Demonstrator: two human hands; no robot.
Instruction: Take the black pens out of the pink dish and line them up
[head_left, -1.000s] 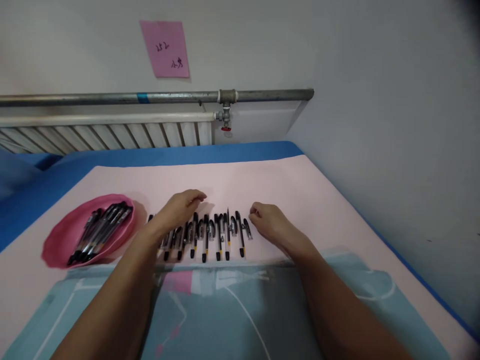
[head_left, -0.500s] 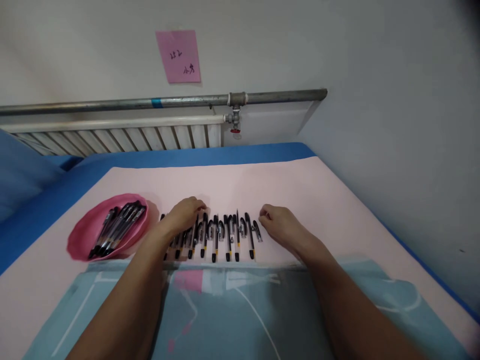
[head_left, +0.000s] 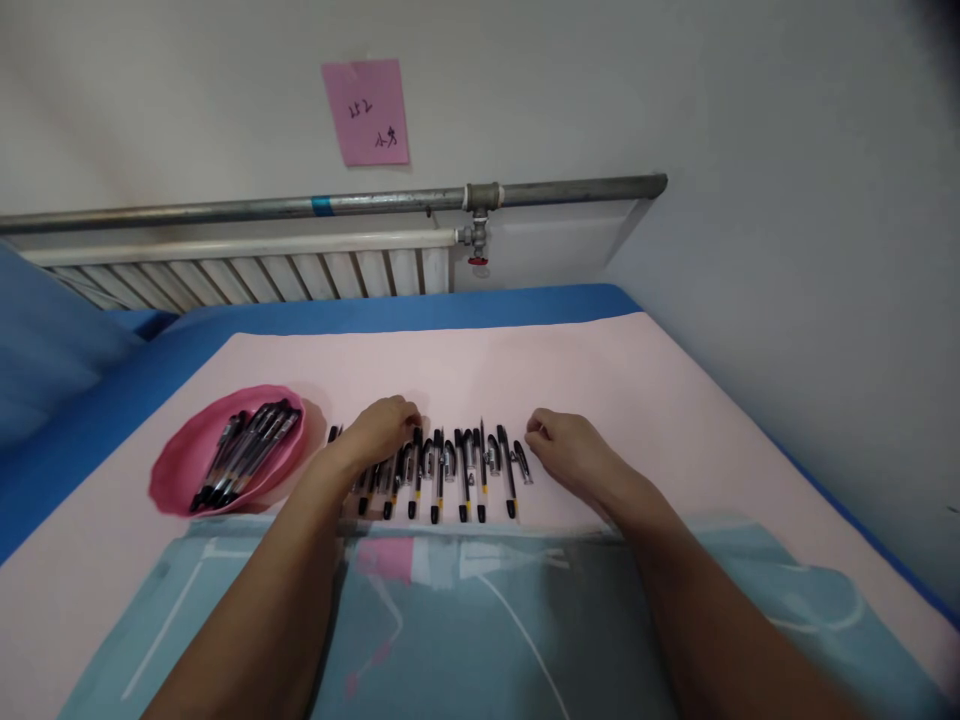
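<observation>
A row of black gel pens (head_left: pixel 439 480) lies on the pink tabletop, their dark ends pointing toward me. Loose clear-and-black pen caps (head_left: pixel 450 462) are scattered between the upper parts of the pens. My left hand (head_left: pixel 384 428) hovers over or rests on the row's left part, fingers curled closed. It covers some pens there, and what its fingertips hold, if anything, is hidden. Just right of the last pen cap (head_left: pixel 523 463), my right hand (head_left: pixel 566 442) is closed with curled fingers, and nothing shows in it.
At the left stands a pink oval bowl (head_left: pixel 166 470) holding several more pens (head_left: pixel 251 455). A light blue printed cloth (head_left: pixel 450 620) covers the near side. Behind the table are a radiator (head_left: pixel 300 275), a metal pipe (head_left: pixel 247 208) and a red-handled valve (head_left: pixel 478 260); a wall is at right.
The whole scene sits slightly further right in the view. Both hands keep about the same place relative to the pens and caps, with no visible change of grip.
</observation>
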